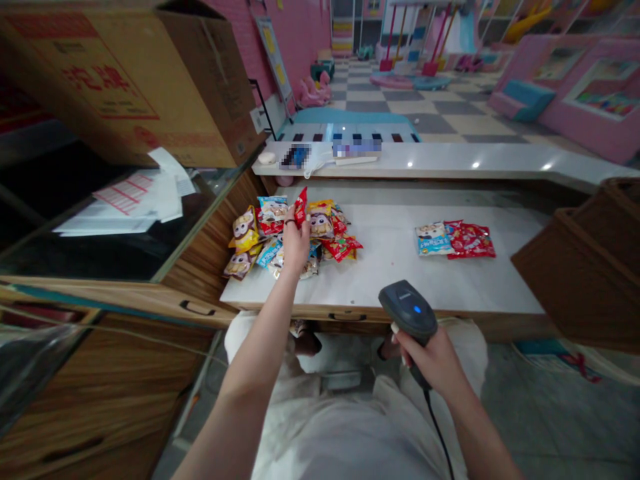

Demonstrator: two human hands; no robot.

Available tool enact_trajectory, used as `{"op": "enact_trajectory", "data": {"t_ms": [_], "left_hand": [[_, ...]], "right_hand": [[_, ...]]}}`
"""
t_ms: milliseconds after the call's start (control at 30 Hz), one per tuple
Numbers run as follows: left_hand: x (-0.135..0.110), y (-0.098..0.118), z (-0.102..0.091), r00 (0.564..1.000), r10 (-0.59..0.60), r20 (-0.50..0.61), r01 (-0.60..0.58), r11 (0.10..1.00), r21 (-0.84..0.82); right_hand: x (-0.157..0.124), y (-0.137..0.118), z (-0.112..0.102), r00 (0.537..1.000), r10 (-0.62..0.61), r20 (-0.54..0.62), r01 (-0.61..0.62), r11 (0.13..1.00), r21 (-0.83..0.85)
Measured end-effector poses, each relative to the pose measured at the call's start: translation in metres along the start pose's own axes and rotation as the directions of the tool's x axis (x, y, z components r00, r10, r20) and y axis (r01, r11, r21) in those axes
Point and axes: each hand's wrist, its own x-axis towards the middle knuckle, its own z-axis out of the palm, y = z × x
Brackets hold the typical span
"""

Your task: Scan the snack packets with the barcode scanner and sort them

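Observation:
My left hand [296, 241] is closed on a red snack bag [301, 207], held tilted over a pile of bags at the left of the white desk. Around it lie a yellow snack bag [321, 219], a blue and white snack bag [273, 209] and several more in red, yellow and brown. My right hand [434, 353] grips a dark barcode scanner [407, 308] by its handle, near the front edge. A blue light glows on the scanner's top, and its cord hangs down. Apart on the right rest another blue and white bag [433, 239] and a red bag [473, 241].
A cardboard box [195, 87] and papers [145, 200] sit on the left counter. A brown woven basket [580, 267] stands at the right. The raised white ledge [450, 160] behind holds a phone [296, 156] and a white cable.

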Motion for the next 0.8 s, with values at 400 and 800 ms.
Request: {"op": "enact_trajectory", "data": {"t_ms": [400, 800], "left_hand": [[-0.095, 0.060, -0.010, 0.788, -0.554, 0.269, 0.529, 0.385, -0.756], [-0.157, 0.046, 0.014, 0.742, -0.558, 0.371, 0.658, 0.505, -0.558]], "right_hand": [[0.002, 0.004, 0.005, 0.995, 0.023, 0.095, -0.028, 0.998, 0.054], [-0.003, -0.007, 0.018, 0.996, -0.027, 0.088, 0.025, 0.999, 0.022]]}}
